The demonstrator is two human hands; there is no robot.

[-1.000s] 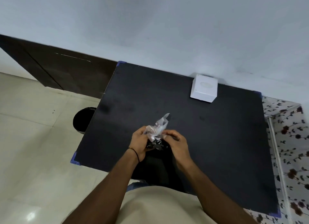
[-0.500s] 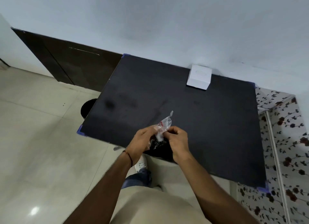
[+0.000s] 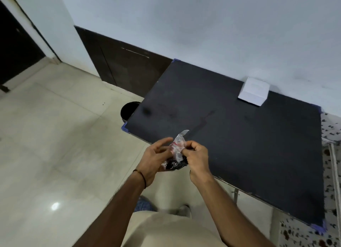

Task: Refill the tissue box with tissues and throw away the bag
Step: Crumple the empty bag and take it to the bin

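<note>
A crumpled clear plastic bag (image 3: 177,148) with red and black print is held between both hands, just off the near left edge of the black table (image 3: 239,136). My right hand (image 3: 197,157) pinches its upper part with closed fingers. My left hand (image 3: 154,158) cups the dark lower part from the left, its fingers partly spread. The white tissue box (image 3: 254,91) stands closed at the far side of the table against the wall. A black bin (image 3: 129,110) sits on the floor beside the table's left edge, partly hidden under it.
Pale floor tiles (image 3: 55,145) stretch out to the left. A dark wooden panel (image 3: 125,69) runs along the wall behind the bin, and a dark doorway (image 3: 14,49) is at far left. A floral-patterned surface (image 3: 332,154) borders the table on the right.
The view has swung left and back from the table, so the hands with the bag are now past its near left edge. My left fingers have loosened and spread around the bag.
</note>
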